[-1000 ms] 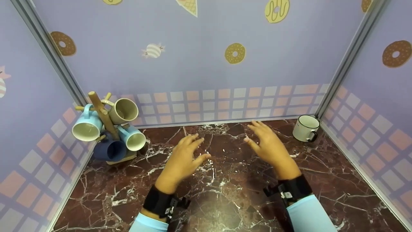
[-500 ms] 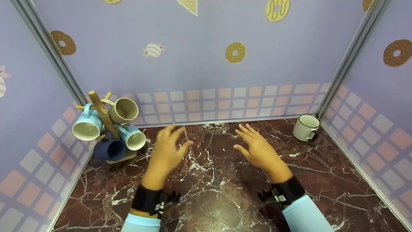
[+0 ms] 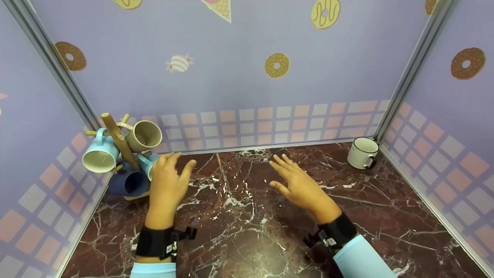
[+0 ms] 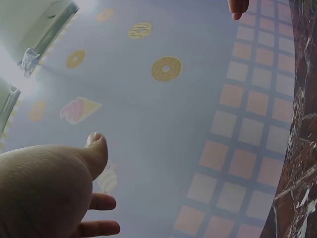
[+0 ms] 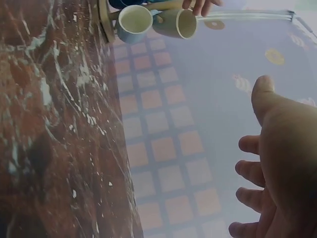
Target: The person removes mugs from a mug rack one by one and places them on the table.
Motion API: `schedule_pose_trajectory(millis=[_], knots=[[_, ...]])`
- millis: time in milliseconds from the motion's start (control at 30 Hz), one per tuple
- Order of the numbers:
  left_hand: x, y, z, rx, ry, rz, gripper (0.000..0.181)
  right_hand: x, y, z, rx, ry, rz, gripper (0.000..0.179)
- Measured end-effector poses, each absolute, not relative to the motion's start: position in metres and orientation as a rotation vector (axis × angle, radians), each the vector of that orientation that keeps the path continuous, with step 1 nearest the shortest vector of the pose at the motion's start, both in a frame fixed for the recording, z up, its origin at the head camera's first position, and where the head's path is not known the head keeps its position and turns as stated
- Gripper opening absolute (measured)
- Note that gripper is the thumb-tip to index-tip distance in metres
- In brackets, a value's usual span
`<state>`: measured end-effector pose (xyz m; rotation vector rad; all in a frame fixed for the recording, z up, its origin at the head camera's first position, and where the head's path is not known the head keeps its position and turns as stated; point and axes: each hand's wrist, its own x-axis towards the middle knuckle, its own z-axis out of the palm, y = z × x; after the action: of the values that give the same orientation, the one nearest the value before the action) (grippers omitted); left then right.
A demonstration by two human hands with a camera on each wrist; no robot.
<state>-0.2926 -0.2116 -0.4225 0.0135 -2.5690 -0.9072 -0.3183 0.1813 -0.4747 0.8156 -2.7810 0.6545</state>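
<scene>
My left hand [image 3: 166,187] hovers with fingers spread, right in front of the wooden mug tree [image 3: 120,141], and holds nothing. In the head view it covers part of the lower light blue mug [image 3: 146,164]. Also hanging on the tree are a beige mug [image 3: 144,136], another light blue mug [image 3: 100,154] and a dark blue mug [image 3: 129,183]. Over the middle right of the table, my right hand [image 3: 303,189] is held out with its fingers extended and grips nothing. A white enamel mug [image 3: 362,153] with a black rim and handle stands upright in the back right corner.
The dark red marbled tabletop [image 3: 247,231] is bounded by a patterned back wall [image 3: 231,88] and side walls. Grey metal posts [image 3: 415,69] mark the corners. Each wrist wears a black strap [image 3: 154,242] with a small camera.
My left hand has moved left from the middle of the table to the mug tree. My right hand has drifted a little left. The mugs have stayed in place.
</scene>
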Motion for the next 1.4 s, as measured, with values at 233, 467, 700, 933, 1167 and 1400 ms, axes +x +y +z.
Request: schedule_pose_trajectory(millis=[233,467,700,933,1167,1400], knots=[[-0.294,-0.236,-0.403,0.130,-2.534,-0.926,0.075,-0.315,0.164,-0.481,0.931,-2.783,0.549,0.082],[-0.293,-0.276,-0.368,0.274,-2.470,-0.954,0.079,-0.310,0.151,-0.478,1.006,-2.741,0.563,0.079],[-0.303,-0.320,-0.352,0.378,-2.302,-0.852,0.058,-0.299,0.141,-0.475,1.072,-2.761,0.594,0.083],[-0.321,-0.344,-0.336,0.457,-2.355,-0.809,0.063,-0.294,0.138,-0.484,1.112,-2.758,0.562,0.083],[-0.343,-0.360,-0.322,0.534,-2.425,-0.772,0.068,-0.291,0.130,-0.491,1.169,-2.778,0.530,0.086],[-0.357,-0.370,-0.309,0.527,-2.500,-0.703,0.078,-0.287,0.125,-0.495,1.206,-2.797,0.515,0.085]])
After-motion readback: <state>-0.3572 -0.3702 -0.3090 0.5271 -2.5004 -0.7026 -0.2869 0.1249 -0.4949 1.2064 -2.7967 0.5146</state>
